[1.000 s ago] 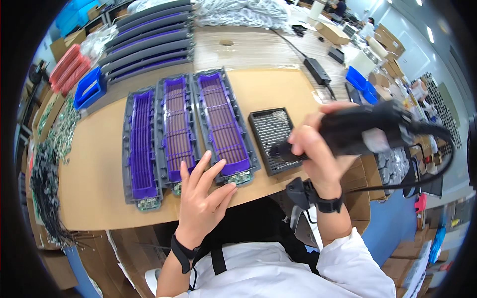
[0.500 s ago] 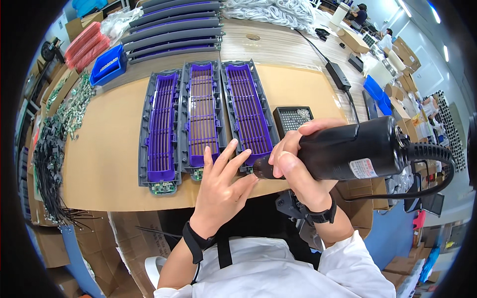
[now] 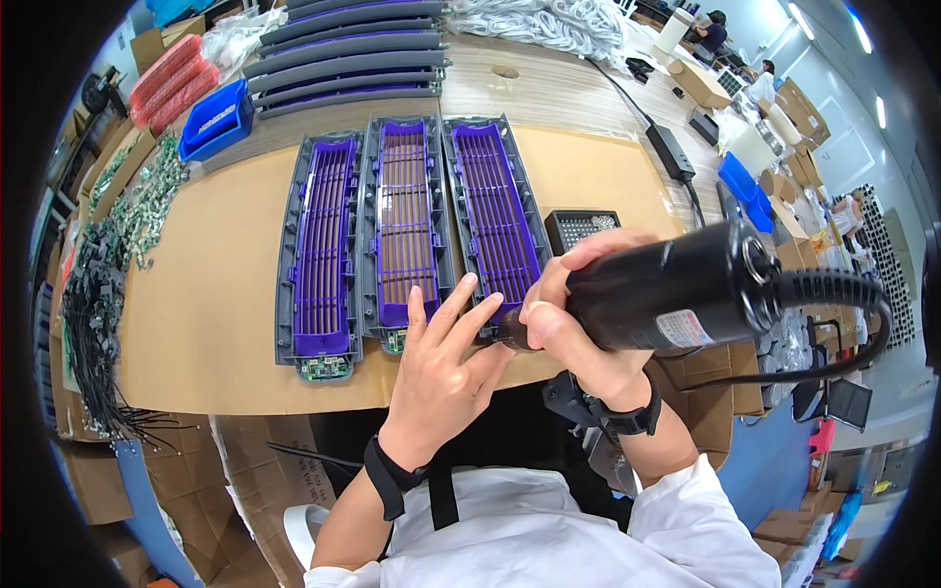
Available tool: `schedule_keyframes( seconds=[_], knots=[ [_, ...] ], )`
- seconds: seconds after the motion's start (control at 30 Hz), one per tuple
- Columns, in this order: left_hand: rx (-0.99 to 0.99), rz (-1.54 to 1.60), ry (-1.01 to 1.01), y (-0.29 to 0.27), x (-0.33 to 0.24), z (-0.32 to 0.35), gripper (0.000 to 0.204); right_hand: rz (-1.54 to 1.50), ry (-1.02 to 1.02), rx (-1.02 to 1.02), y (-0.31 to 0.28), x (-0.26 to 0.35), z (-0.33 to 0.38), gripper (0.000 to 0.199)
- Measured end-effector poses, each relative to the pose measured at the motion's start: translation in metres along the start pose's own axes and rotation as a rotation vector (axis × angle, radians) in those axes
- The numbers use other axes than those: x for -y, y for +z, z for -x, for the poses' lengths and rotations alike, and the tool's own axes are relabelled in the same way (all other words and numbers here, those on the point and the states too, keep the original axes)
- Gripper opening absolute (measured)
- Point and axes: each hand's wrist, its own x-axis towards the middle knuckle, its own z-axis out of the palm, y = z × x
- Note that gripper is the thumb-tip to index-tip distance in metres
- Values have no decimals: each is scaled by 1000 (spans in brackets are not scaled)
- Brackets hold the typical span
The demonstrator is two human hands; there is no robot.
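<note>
Three long grey housings with purple slatted grilles lie side by side on brown cardboard: the left housing [image 3: 321,245], the middle housing [image 3: 405,196] and the right housing [image 3: 495,211]. My right hand [image 3: 578,323] is wrapped round a black corded electric screwdriver [image 3: 667,289]. Its tip is at the near end of the right housing, mostly hidden by my fingers. My left hand [image 3: 443,367] has its fingers spread over the near ends of the middle and right housings, with the thumb close to the tip. A green circuit board [image 3: 325,368] shows at the left housing's near end.
A black screw tray [image 3: 580,231] sits beyond my right hand. Stacked grey housings [image 3: 343,59] and a blue bin [image 3: 216,120] stand at the back left. Black cables [image 3: 93,333] and small boards line the left edge. A black power adapter [image 3: 669,152] lies at the right.
The screwdriver's body has shifted slightly left and swung a little toward me, its tip staying by the right housing. My left hand has barely moved.
</note>
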Motion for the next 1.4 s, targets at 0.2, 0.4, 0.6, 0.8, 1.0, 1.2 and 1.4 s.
schedule_keyframes(
  seconds=[0.2,0.4,0.6,0.8,1.0,1.2,1.4],
  knots=[
    [-7,18,-13,0,-1,1,4,-5,-23,186,-1,-9,-17,28],
    [13,65,-29,6,5,5,5,24,-107,257,5,-10,-27,19],
    [8,7,16,1,0,0,7,-147,15,28,-9,10,-14,45],
    [19,-54,1,-22,-11,-1,21,-266,1,-350,-44,35,-13,40],
    [-3,-247,-308,-51,-5,13,39,-177,35,-510,-71,22,-3,35],
    [76,-273,-275,-48,6,22,32,-189,43,-543,-77,9,-6,33],
    [36,-262,-229,-40,8,25,29,-180,48,-538,-80,-2,-8,32]
  ],
)
